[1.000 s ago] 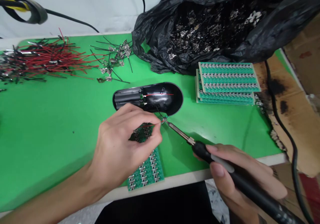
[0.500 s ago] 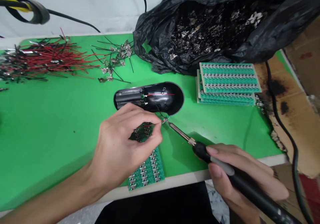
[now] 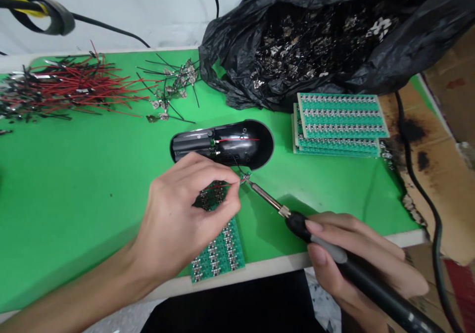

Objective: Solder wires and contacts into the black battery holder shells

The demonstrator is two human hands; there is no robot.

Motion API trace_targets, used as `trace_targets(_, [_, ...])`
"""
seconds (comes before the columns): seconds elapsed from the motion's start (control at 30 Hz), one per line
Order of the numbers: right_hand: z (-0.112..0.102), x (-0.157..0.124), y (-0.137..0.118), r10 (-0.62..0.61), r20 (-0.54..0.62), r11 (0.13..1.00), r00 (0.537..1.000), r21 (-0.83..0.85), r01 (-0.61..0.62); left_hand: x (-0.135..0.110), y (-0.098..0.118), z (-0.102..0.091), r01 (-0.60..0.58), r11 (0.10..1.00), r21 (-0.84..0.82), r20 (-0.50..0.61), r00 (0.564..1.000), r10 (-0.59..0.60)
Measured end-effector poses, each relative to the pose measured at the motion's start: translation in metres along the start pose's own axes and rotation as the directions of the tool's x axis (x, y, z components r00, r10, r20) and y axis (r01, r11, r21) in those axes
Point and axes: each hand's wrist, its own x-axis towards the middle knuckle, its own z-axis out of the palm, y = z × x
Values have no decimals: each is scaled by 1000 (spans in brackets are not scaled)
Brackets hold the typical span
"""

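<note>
The left hand (image 3: 181,209) pinches a red wire (image 3: 222,186) above a partly hidden circuit board (image 3: 218,251); the right hand (image 3: 356,259) clenches a soldering iron (image 3: 269,198), its handle markings (image 3: 410,317) unreadable and cut off.

Table mat (image 3: 74,199): saturated green. Upper left: loose wires (image 3: 74,88), red and black mixed. Centre: housing (image 3: 245,145), glossy black. Below it: short red wire (image 3: 222,186). Upper right: circuit boards (image 3: 339,115), teal, striped with silver rows. Lower right: soldering iron (image 3: 365,273), black, grey grip. Far right: cardboard (image 3: 438,140), brown, black scorch blotches.
</note>
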Motion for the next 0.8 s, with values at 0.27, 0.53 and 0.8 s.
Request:
trace_targets(0.27, [-1, 2, -1, -42, 34, 999, 999, -13, 42, 0, -2, -2, -17, 1000, 12, 8, 1000, 17])
trace_targets(0.53, [3, 14, -7, -81, 34, 995, 996, -58, 83, -1, -3, 0, -60, 998, 24, 11, 998, 60])
trace_targets(0.8, [6, 16, -6, -118, 13, 991, 993, -70, 118, -2, -4, 2, -131, 987, 89, 10, 991, 131])
